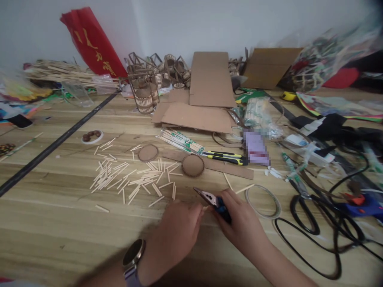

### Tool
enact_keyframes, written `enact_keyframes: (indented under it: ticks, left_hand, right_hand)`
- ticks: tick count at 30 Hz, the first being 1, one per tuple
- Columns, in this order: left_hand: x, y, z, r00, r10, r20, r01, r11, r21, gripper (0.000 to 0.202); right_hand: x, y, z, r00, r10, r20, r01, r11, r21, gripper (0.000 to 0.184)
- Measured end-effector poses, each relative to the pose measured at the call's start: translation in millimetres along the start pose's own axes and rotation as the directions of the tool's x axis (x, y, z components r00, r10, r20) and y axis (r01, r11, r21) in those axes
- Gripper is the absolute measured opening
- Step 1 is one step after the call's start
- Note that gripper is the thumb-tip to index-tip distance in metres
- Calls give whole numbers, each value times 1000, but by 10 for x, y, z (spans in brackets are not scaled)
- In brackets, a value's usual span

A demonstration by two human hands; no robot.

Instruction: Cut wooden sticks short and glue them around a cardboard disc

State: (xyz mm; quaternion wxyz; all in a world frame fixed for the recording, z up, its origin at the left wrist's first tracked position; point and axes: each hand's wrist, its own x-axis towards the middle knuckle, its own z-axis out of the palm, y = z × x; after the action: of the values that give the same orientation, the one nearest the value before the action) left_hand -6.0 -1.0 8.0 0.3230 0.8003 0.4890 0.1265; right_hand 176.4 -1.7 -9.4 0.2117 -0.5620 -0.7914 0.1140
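My right hand (243,219) is wrapped round the handles of a pair of pliers (220,208), whose nose points up and to the left. Close beside the jaws, my left hand (181,225) is closed with thumb and fingertips round a thin wooden stick (206,208); only its short end shows. That wrist wears a dark watch (133,253). Many short cut sticks (107,175) lie scattered on the wooden table (60,231) beyond my left hand. Ahead of the pliers lies a round cardboard disc (193,165) with a raised edge, and another disc (148,153) sits to its left.
Yellow-black utility knives (224,157) and packed sticks (181,140) lie behind the discs. To the right are a tape roll (279,209), black-handled scissors (303,213), a blue glue gun (363,205) and a looping cord. Cardboard sheets (199,117) and small stick baskets (144,99) stand farther back.
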Motion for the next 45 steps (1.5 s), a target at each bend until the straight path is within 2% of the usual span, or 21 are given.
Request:
enact_keyframes:
  ticks: [3, 7, 11, 15, 17, 20, 22, 24, 26, 29, 33, 35, 39, 42, 44, 45]
  left_hand:
    - [-1, 26, 38, 999, -43, -19, 46, 982, 183, 30]
    - [-2, 53, 43, 997, -75, 28, 60, 936, 346, 30]
    - [4, 127, 12, 993, -96, 63, 65, 921, 384, 32]
    - [16, 188, 1, 982, -168, 83, 118, 901, 417, 35]
    - [21, 158, -7, 990, -125, 70, 90, 920, 381, 34]
    - [27, 41, -60, 996, 65, 58, -77, 971, 225, 31]
    - [39, -50, -115, 981, 174, 79, -182, 978, 103, 31]
    - [65, -130, -161, 961, 259, 96, -262, 965, 26, 29]
    - [102, -192, -186, 976, 217, 29, -218, 975, 43, 29]
    - [153, -253, -196, 985, 103, -137, -84, 987, 135, 29]
    - [172, -300, -230, 944, 43, -328, 17, 984, 179, 26]
    - [174, -325, -261, 916, 38, -400, 28, 987, 159, 24]
    - [181, -387, -321, 852, 1, -524, 0, 1000, 3, 19]
    - [169, -401, -358, 819, -46, -572, -50, 987, -152, 22]
    - [148, -369, -365, 826, -121, -550, -37, 963, -266, 26]
    - [137, -340, -359, 849, -172, -500, -3, 944, -329, 28]
  right_hand:
    - [-2, -22, 25, 1000, -10, -8, 9, 995, -103, 8]
    - [0, -55, 43, 1000, -10, 3, 11, 975, -220, 7]
    - [-3, -99, 63, 999, 13, 34, -3, 957, -290, 7]
    - [11, -106, 79, 999, 24, 40, -9, 943, -333, 5]
    - [34, -73, 43, 998, 29, 61, -12, 966, -259, 4]
    - [80, -8, -99, 992, 3, 126, -5, 1000, 16, 9]
    - [105, 22, -218, 984, -28, 175, -7, 980, 197, 14]
    - [119, 39, -310, 979, -49, 199, -14, 953, 304, 16]
    - [121, 53, -346, 983, -43, 177, -20, 941, 338, 17]
    - [107, 83, -311, 994, -14, 111, -21, 953, 301, 15]
    - [74, 115, -246, 993, -36, 108, 9, 970, 244, 6]
    - [61, 116, -238, 993, -39, 109, 12, 971, 237, 9]
    - [50, 103, -240, 993, -46, 113, 16, 969, 248, 15]
    - [54, 86, -244, 993, -51, 110, 22, 968, 252, 17]
    - [53, 73, -245, 993, -49, 104, 20, 964, 266, 17]
    - [50, 66, -245, 994, -43, 104, 13, 961, 276, 17]
